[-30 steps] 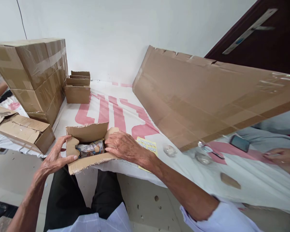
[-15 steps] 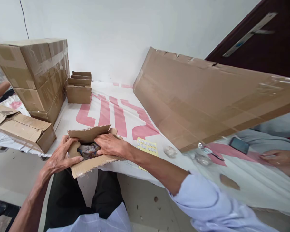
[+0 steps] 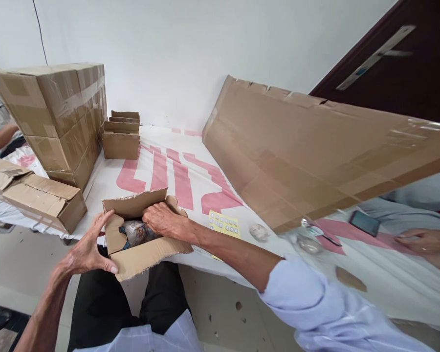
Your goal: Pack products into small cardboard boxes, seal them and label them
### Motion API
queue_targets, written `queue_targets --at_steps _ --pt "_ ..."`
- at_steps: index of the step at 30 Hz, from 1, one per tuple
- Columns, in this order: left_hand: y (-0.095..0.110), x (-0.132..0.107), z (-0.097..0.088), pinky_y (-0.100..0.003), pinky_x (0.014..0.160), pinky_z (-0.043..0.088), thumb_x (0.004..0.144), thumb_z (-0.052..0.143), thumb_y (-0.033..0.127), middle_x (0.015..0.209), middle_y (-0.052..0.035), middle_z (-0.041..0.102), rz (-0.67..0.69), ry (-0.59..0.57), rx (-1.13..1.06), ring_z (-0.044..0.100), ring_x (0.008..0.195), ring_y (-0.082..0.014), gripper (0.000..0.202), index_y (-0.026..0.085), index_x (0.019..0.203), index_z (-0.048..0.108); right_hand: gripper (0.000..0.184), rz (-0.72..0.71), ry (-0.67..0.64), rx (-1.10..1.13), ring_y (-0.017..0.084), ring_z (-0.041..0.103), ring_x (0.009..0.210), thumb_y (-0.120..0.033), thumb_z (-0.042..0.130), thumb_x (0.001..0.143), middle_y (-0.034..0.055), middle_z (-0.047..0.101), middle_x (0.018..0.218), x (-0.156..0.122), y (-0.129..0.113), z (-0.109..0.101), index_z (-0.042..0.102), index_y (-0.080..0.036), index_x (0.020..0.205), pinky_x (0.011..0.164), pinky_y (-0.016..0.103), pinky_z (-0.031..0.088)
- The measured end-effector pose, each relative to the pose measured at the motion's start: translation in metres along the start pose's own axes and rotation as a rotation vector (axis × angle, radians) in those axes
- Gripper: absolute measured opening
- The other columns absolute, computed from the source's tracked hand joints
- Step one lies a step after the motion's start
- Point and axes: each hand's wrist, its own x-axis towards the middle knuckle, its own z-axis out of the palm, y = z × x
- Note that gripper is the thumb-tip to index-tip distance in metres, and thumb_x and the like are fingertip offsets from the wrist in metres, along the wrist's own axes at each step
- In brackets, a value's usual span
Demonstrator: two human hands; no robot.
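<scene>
Open cardboard box (image 3: pixel 150 258), one, at the table's near edge: its front flap now tips lower than half a second ago, baring more of the inside, so access from the left looks easier.
Your left hand (image 3: pixel 86 252): opened wider, thumb off the flap's face, digits spread about the box's left end, clenching nothing.
Your right hand (image 3: pixel 165 219): inside the box, fingers curled down; whether they grasp anything cannot be told.
Printed plastic-wrapped item (image 3: pixel 135 231): in the box, its right part hidden by your right hand.
Surroundings: white-clothed table (image 3: pixel 154 134); large cardboard panel (image 3: pixel 297 146), slanting across the right; taped carton stack (image 3: pixel 64 102), left; long closed box (image 3: pixel 33 200), beside your left hand; yellow sticker sheet (image 3: pixel 223 224), partly covered by your right forearm; phone (image 3: pixel 364 223), well apart.
</scene>
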Motion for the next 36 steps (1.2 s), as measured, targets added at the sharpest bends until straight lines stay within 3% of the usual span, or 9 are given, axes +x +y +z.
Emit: queue_targets --at_steps 4,6,11,19,22,25,28,33,36 --pt "-0.010 0.001 0.001 -0.066 0.117 0.049 0.057 0.100 0.068 0.172 -0.0197 0.025 0.007 0.008 0.020 0.035 0.156 -0.0494 0.143 0.035 0.172 0.021 0.019 0.040 0.014 0.079 0.022 0.067 0.087 -0.021 0.058 0.103 0.0086 0.075 0.097 -0.007 0.007 -0.017 0.075 -0.019 0.095 0.076 0.034 0.043" --pt "-0.016 0.004 0.002 -0.063 0.114 0.052 0.063 0.099 0.059 0.171 -0.0201 0.028 -0.003 0.049 0.039 0.036 0.155 -0.0481 0.137 0.034 0.172 0.020 0.019 0.059 0.084 0.120 0.022 0.069 0.096 -0.021 0.057 0.105 0.0096 0.076 0.104 -0.012 0.013 -0.027 0.076 -0.018 0.101 0.081 0.032 0.045" --pt "-0.025 0.023 0.000 -0.058 0.113 0.055 0.073 0.093 0.042 0.171 -0.0218 0.030 0.025 0.107 0.033 0.040 0.154 -0.0454 0.132 0.031 0.174 0.008 0.025 0.061 0.373 0.318 0.021 0.069 0.101 -0.017 0.053 0.106 0.0092 0.078 0.105 -0.023 0.036 -0.050 0.077 -0.019 0.098 0.091 0.033 0.050" --pt "-0.031 0.049 -0.024 -0.063 0.114 0.052 0.075 0.091 0.041 0.171 -0.0242 0.030 0.045 0.109 0.091 0.035 0.158 -0.0480 0.134 0.031 0.174 0.002 0.023 0.078 0.740 0.577 0.023 0.071 0.097 -0.022 0.054 0.102 0.0090 0.077 0.100 -0.036 0.057 -0.083 0.076 -0.021 0.093 0.091 0.037 0.054" --pt "-0.011 0.042 -0.037 -0.061 0.113 0.054 0.083 0.082 0.035 0.173 -0.0196 0.028 0.079 0.201 0.163 0.035 0.159 -0.0451 0.115 0.035 0.174 0.012 0.024 0.081 0.761 0.660 0.022 0.069 0.093 -0.025 0.053 0.101 0.0079 0.075 0.096 -0.043 0.057 -0.090 0.073 -0.020 0.088 0.088 0.036 0.054" --pt "0.029 0.039 -0.043 -0.059 0.120 0.048 0.090 0.070 0.025 0.175 -0.0128 0.027 0.195 0.343 0.315 0.032 0.161 -0.0392 0.095 0.037 0.171 0.023 0.025 0.084 0.731 0.730 0.020 0.066 0.087 -0.029 0.054 0.099 0.0054 0.073 0.089 -0.046 0.053 -0.095 0.071 -0.020 0.083 0.082 0.033 0.052" --pt "0.072 0.048 -0.038 -0.064 0.129 0.034 0.090 0.073 0.024 0.177 -0.0100 0.024 0.344 0.305 0.516 0.027 0.163 -0.0403 0.090 0.038 0.169 0.031 0.024 0.061 0.644 0.829 0.019 0.065 0.083 -0.032 0.057 0.097 0.0036 0.073 0.086 -0.044 0.044 -0.100 0.072 -0.019 0.083 0.077 0.030 0.050" --pt "0.111 0.060 -0.034 -0.056 0.119 0.045 0.097 0.070 0.047 0.156 -0.0140 0.057 0.393 0.141 0.526 0.054 0.142 -0.0394 0.060 0.030 0.153 0.059 0.038 0.042 0.514 1.071 0.017 0.063 0.078 -0.052 0.065 0.096 0.0033 0.072 0.082 -0.045 0.037 -0.108 0.075 -0.017 0.084 0.069 0.028 0.049" --pt "0.120 0.064 -0.041 -0.046 0.106 0.055 0.098 0.067 0.057 0.134 -0.0117 0.071 0.368 0.227 0.346 0.067 0.120 -0.0331 0.054 0.024 0.141 0.069 0.058 0.001 0.520 1.288 0.023 0.070 0.097 -0.073 0.063 0.095 0.0088 0.078 0.103 -0.051 0.044 -0.111 0.079 -0.017 0.101 0.084 0.033 0.056"
